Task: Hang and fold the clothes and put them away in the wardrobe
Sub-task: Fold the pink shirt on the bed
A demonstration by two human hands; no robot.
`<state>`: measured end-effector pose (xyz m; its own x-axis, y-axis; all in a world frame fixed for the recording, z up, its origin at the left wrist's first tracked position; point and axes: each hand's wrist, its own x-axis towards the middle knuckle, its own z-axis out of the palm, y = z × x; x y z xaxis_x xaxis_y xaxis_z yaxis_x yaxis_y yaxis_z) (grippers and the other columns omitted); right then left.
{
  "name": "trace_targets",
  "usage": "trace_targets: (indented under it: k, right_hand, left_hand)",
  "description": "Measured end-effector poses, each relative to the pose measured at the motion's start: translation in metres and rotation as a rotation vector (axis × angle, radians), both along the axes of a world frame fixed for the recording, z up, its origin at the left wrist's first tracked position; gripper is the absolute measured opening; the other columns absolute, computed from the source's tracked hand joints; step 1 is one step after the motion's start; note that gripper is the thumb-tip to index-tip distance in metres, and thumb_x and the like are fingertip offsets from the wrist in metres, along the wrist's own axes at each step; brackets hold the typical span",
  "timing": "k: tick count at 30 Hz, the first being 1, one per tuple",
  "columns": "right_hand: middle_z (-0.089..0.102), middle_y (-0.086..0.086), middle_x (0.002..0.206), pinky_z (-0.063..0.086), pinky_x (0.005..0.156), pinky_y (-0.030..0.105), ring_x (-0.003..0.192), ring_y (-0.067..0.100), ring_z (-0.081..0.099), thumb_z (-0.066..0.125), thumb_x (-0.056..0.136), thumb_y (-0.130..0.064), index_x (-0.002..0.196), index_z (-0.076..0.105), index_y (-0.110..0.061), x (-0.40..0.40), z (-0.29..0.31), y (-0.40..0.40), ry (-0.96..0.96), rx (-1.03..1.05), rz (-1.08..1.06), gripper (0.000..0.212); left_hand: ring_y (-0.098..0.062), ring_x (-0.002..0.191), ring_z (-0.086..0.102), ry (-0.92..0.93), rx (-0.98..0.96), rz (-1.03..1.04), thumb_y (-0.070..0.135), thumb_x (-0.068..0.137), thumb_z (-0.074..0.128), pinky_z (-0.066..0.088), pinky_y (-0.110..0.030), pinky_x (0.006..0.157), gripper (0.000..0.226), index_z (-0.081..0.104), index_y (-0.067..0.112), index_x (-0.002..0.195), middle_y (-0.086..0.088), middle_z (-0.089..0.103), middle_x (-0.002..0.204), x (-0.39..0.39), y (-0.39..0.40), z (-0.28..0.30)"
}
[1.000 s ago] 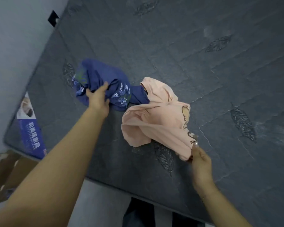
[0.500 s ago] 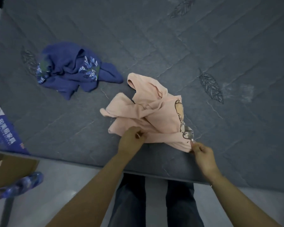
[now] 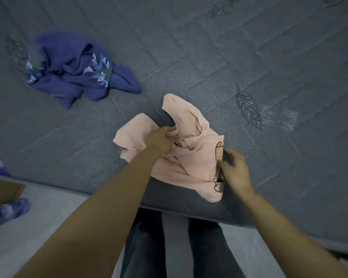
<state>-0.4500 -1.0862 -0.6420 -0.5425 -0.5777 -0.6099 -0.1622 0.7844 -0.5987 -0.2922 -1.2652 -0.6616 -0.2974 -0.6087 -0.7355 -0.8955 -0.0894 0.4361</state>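
Two hands on the pink shirt [image 3: 191, 161] — left hand [image 3: 165, 137] gripping a bunched fold, right hand [image 3: 234, 169] blurred at the printed edge, grip unclear; blue garment [image 3: 74, 71] apart on the mattress [image 3: 249, 47].

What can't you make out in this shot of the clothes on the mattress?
Head view:
- Right hand: motion-blurred, so its grip on the pink shirt is unclear.
- Shirt's print: crumpled and partly covered by that hand.
- Blue garment: bunched up, type unclear.
- Left hand grips pink cloth.
- Wardrobe: out of frame.
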Motion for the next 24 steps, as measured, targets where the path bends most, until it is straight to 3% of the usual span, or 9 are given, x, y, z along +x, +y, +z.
trace_targets:
  k: [4, 7, 10, 12, 13, 15, 17, 20, 24]
  right_hand:
    - [0.056, 0.016, 0.127, 0.037, 0.106, 0.034, 0.122, 0.03, 0.049, 0.056, 0.086, 0.0, 0.129, 0.056, -0.005, -0.022, -0.003, -0.097, 0.131, -0.13, 0.373, 0.044]
    - [0.047, 0.014, 0.141, 0.031, 0.11, 0.032, 0.13, 0.028, 0.043, 0.053, 0.099, -0.023, 0.139, 0.046, -0.007, -0.026, -0.014, -0.166, 0.121, -0.127, 0.497, 0.044]
    - [0.038, 0.007, 0.151, 0.032, 0.11, 0.033, 0.136, 0.023, 0.04, 0.057, 0.095, -0.043, 0.147, 0.034, -0.012, -0.017, -0.025, -0.204, -0.151, 0.01, 0.318, 0.065]
    - [0.043, 0.005, 0.145, 0.034, 0.106, 0.031, 0.13, 0.021, 0.044, 0.065, 0.09, -0.044, 0.146, 0.035, -0.014, -0.006, -0.03, -0.205, -0.19, 0.113, 0.359, 0.071]
    - [0.05, 0.005, 0.133, 0.038, 0.1, 0.029, 0.12, 0.016, 0.049, 0.067, 0.089, -0.041, 0.139, 0.044, -0.013, -0.001, -0.033, -0.202, -0.185, 0.103, 0.364, 0.062]
    - [0.055, 0.006, 0.093, 0.042, 0.075, 0.027, 0.083, 0.007, 0.053, 0.066, 0.091, -0.033, 0.101, 0.063, -0.007, 0.004, -0.028, -0.189, -0.185, -0.035, 0.21, 0.028]
    - [0.056, 0.006, 0.079, 0.042, 0.067, 0.027, 0.071, 0.008, 0.052, 0.064, 0.094, -0.026, 0.082, 0.065, -0.001, 0.001, -0.015, -0.167, -0.321, -0.189, -0.061, 0.028]
    - [0.07, 0.01, 0.091, 0.054, 0.077, 0.031, 0.079, 0.018, 0.065, 0.061, 0.094, -0.022, 0.092, 0.069, -0.009, -0.02, 0.019, -0.115, -0.632, -0.373, -0.369, 0.016]
    - [0.06, 0.025, 0.121, 0.044, 0.103, 0.045, 0.111, 0.032, 0.059, 0.051, 0.093, -0.027, 0.118, 0.059, 0.005, -0.056, 0.055, -0.035, -0.796, -0.464, -0.5, 0.041]
  left_hand:
    - [-0.03, 0.105, 0.059, 0.159, -0.09, 0.112, 0.028, 0.097, 0.058, 0.04, -0.026, 0.084, 0.034, 0.063, 0.009, 0.125, -0.014, 0.066, 0.113, 0.012, 0.007, -0.007]
    - [-0.032, 0.104, 0.06, 0.229, -0.023, 0.143, 0.027, 0.096, 0.06, 0.04, -0.025, 0.082, 0.035, 0.063, 0.003, 0.122, -0.018, 0.067, 0.11, 0.024, 0.015, -0.005]
    - [-0.033, 0.104, 0.059, 0.224, 0.01, 0.09, 0.028, 0.097, 0.058, 0.04, -0.03, 0.083, 0.037, 0.06, 0.005, 0.126, -0.017, 0.067, 0.109, 0.038, 0.023, -0.006]
    - [-0.031, 0.104, 0.059, 0.215, -0.001, 0.059, 0.029, 0.096, 0.059, 0.042, -0.03, 0.085, 0.041, 0.055, 0.006, 0.129, -0.015, 0.065, 0.112, 0.045, 0.027, -0.007]
    - [-0.028, 0.106, 0.057, 0.204, 0.001, 0.049, 0.03, 0.094, 0.06, 0.042, -0.032, 0.089, 0.046, 0.051, 0.007, 0.132, -0.013, 0.063, 0.117, 0.047, 0.028, -0.007]
    - [-0.02, 0.113, 0.05, 0.178, 0.031, 0.051, 0.034, 0.09, 0.066, 0.039, -0.029, 0.091, 0.062, 0.037, 0.014, 0.141, -0.007, 0.053, 0.132, 0.051, 0.029, -0.008]
    - [-0.021, 0.123, 0.046, 0.157, 0.03, 0.018, 0.04, 0.084, 0.07, 0.036, -0.029, 0.095, 0.081, 0.023, 0.023, 0.148, -0.002, 0.043, 0.143, 0.052, 0.028, -0.008]
    - [-0.025, 0.122, 0.052, 0.163, 0.049, -0.1, 0.04, 0.083, 0.07, 0.042, -0.031, 0.099, 0.087, 0.018, 0.032, 0.152, 0.0, 0.048, 0.142, 0.044, 0.023, -0.001]
    - [-0.025, 0.105, 0.062, 0.049, -0.085, -0.494, 0.046, 0.091, 0.058, 0.045, -0.032, 0.088, 0.04, 0.056, 0.029, 0.127, 0.0, 0.068, 0.112, 0.015, 0.025, 0.022]
